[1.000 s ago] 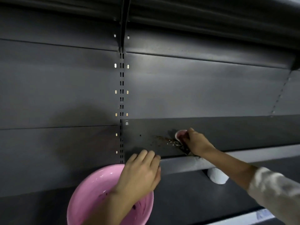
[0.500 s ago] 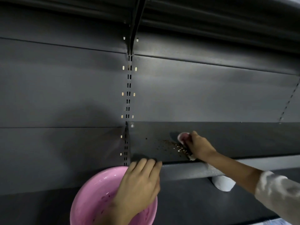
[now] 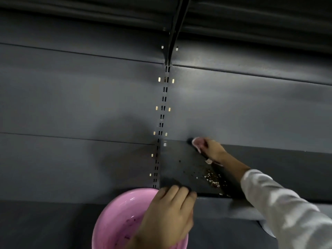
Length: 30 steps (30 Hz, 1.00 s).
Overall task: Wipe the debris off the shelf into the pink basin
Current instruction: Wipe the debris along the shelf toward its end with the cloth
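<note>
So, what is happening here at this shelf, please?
A person is cleaning a dark shelf. The right hand presses a pink cloth at the back of the shelf, by the rear wall. A small pile of debris lies nearer the front edge. The left hand holds a pink basin under the shelf's left front corner; a few dark bits already lie inside it.

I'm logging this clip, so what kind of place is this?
Probably a shop aisle with retail shelving: a dark metal shelf hung on a slotted upright against plain back panels, with another shelf overhead. It holds no stock, only scattered debris.
</note>
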{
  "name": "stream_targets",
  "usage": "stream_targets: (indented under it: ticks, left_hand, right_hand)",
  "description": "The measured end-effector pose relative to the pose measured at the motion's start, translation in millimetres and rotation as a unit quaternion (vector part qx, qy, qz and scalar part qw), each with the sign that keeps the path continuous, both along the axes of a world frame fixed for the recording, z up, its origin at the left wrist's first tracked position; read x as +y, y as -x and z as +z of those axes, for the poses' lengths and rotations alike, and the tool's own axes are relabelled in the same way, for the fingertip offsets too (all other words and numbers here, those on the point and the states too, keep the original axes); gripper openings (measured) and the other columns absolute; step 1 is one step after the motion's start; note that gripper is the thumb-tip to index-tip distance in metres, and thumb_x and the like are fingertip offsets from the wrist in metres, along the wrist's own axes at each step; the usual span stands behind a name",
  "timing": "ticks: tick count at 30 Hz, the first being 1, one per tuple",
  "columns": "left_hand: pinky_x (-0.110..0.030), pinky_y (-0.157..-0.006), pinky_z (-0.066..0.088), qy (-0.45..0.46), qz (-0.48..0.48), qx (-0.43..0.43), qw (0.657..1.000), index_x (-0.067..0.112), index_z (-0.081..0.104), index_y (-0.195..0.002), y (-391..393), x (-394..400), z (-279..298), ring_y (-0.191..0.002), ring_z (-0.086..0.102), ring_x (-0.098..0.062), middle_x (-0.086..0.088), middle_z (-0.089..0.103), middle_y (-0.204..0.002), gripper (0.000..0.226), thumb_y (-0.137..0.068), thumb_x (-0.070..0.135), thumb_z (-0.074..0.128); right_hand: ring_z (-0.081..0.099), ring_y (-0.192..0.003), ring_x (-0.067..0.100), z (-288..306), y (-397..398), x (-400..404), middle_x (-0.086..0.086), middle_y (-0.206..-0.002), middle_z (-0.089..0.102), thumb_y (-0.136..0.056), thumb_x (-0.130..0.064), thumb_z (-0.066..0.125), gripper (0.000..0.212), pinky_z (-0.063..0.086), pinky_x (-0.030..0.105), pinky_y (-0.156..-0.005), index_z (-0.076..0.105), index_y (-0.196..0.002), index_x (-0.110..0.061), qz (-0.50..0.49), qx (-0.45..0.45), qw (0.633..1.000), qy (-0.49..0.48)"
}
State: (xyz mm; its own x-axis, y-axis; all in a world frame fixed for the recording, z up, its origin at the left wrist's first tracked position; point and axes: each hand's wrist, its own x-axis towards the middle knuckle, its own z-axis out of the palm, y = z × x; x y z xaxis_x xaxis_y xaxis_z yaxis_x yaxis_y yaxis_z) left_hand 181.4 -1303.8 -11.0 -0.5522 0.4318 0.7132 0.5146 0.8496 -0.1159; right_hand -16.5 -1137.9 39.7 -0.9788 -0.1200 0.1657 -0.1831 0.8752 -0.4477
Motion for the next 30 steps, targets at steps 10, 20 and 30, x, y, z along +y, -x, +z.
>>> stream_targets:
  ticks: [10, 20, 30]
  left_hand:
    - [-0.021, -0.048, 0.046, -0.025, -0.004, 0.068, 0.997, 0.019, 0.074, -0.071, 8.8, 3.1, -2.6, -0.055, 0.058, -0.016, 0.006, 0.063, -0.063, 0.019, -0.069, 0.022, 0.054]
    - [-0.026, -0.055, 0.034, -0.038, 0.013, 0.134, 0.990, 0.018, 0.074, -0.070, 13.3, 7.6, -9.6, -0.066, 0.037, -0.017, 0.002, 0.061, -0.061, 0.020, -0.064, 0.019, 0.055]
    - [-0.028, -0.061, 0.030, -0.030, -0.001, 0.117, 0.993, 0.015, 0.068, -0.087, 10.5, 4.3, -12.8, -0.072, 0.039, -0.017, 0.001, 0.063, -0.067, 0.026, -0.071, 0.021, 0.048]
  right_hand:
    - [0.059, -0.065, 0.002, 13.8, -38.3, -5.9, -0.005, -0.075, 0.064, -0.090, -0.011, 0.054, 0.017, 0.044, 0.006, -0.056, 0.065, -0.100, -0.003, 0.252, -0.035, 0.965, 0.061]
    - [0.062, -0.079, 0.010, 2.0, -21.2, -21.3, 0.013, -0.104, 0.068, -0.091, -0.010, 0.051, 0.025, 0.047, 0.013, -0.068, 0.063, -0.112, -0.006, 0.222, -0.024, 0.975, 0.014]
    - [0.055, -0.067, 0.001, 33.0, -54.9, 51.6, 0.011, -0.079, 0.065, -0.090, -0.014, 0.053, 0.024, 0.041, 0.008, -0.059, 0.068, -0.094, 0.004, 0.192, 0.035, 0.975, 0.108]
